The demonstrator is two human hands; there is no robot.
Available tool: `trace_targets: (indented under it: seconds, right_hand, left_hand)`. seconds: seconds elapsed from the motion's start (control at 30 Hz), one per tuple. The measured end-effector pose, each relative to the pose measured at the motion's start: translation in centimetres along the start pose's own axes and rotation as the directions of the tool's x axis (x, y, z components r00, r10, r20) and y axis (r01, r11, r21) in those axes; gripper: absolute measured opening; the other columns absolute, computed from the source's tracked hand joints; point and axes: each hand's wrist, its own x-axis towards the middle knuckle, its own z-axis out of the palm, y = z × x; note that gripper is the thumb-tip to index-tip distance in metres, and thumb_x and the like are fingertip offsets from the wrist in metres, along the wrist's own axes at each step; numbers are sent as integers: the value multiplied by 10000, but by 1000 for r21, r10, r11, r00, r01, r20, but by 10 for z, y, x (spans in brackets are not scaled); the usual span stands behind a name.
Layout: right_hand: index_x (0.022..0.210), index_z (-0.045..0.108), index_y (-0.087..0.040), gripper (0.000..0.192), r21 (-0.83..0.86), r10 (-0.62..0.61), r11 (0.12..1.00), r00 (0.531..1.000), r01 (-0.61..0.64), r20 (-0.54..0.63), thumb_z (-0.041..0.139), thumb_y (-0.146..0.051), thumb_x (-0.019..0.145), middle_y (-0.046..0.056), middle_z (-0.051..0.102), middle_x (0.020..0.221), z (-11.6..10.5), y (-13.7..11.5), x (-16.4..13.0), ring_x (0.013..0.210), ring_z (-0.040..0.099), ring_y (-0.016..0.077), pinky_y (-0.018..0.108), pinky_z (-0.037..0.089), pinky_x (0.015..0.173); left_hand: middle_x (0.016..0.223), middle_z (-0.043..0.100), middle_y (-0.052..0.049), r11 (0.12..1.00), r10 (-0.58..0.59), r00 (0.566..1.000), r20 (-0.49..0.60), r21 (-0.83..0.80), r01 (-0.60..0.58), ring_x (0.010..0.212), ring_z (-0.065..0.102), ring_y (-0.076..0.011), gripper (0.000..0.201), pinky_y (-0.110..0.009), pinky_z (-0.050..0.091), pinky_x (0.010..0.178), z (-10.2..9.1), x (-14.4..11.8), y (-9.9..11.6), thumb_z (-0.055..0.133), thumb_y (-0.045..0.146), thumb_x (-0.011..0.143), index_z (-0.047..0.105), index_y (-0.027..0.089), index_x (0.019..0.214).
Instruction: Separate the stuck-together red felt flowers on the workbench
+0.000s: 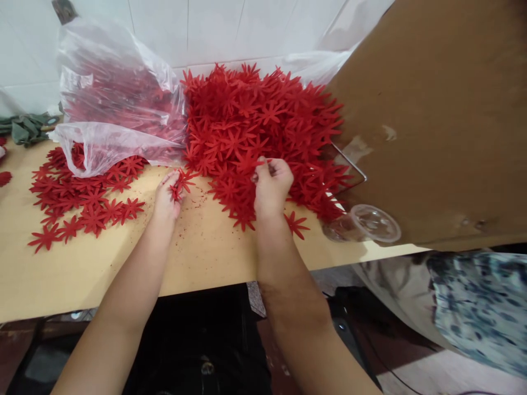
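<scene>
A large heap of red star-shaped felt flower pieces [255, 120] lies on the pale wooden table [123, 263]. My left hand [167, 198] pinches one red flower piece [181, 182] just left of the heap. My right hand [270, 186] is at the heap's front edge, fingers closed on the tip of another red piece [252, 162]. A spread of single flower pieces [82, 200] lies flat on the table to the left of my left hand.
A clear plastic bag [111, 93] holding more red pieces lies at the back left. A brown cardboard sheet [436, 120] rises at the right, with a clear plastic cup [368, 224] lying below it. Green material [24, 127] sits far left. Patterned fabric [473, 307] is at lower right.
</scene>
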Motion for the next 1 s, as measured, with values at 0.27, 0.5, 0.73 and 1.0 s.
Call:
trace_targets:
  seconds: [0.27, 0.5, 0.73, 1.0]
  right_hand:
    - [733, 418, -225, 247, 12, -17, 1000, 999, 17, -41, 486, -459, 769, -24, 441, 684, 0, 4, 0, 610, 488, 100, 274, 433, 582]
    - [767, 453, -228, 230, 149, 81, 984, 991, -97, 108, 606, -366, 665, -21, 503, 744, -3, 14, 6, 676, 538, 102, 273, 477, 601]
    - [862, 520, -235, 287, 307, 194, 916, 955, -258, 223, 676, -290, 628, -20, 590, 825, -7, 1, 4, 778, 592, 105, 280, 501, 698]
    - [856, 514, -233, 248, 177, 223, 941, 923, -288, 315, 645, -290, 653, -39, 603, 711, 6, -12, -11, 508, 528, 72, 230, 450, 491]
  left_hand:
    - [494, 431, 89, 991, -20, 992, 122, -128, 36, 365, 336, -1, 133, -144, 203, 342, 9, -8, -6, 609, 157, 644, 485, 164, 691]
    - [504, 442, 82, 1000, -7, 995, 98, 17, 5, 367, 318, -13, 116, -158, 238, 355, 9, -8, -11, 613, 206, 651, 524, 170, 717]
    - [513, 454, 80, 999, 12, 994, 113, 32, -16, 370, 326, -13, 155, -164, 211, 359, 9, -7, -14, 643, 232, 629, 543, 165, 728]
    - [597, 578, 45, 992, 87, 981, 173, 70, -101, 533, 506, -39, 98, -168, 381, 546, 15, -6, -24, 633, 192, 641, 564, 145, 693]
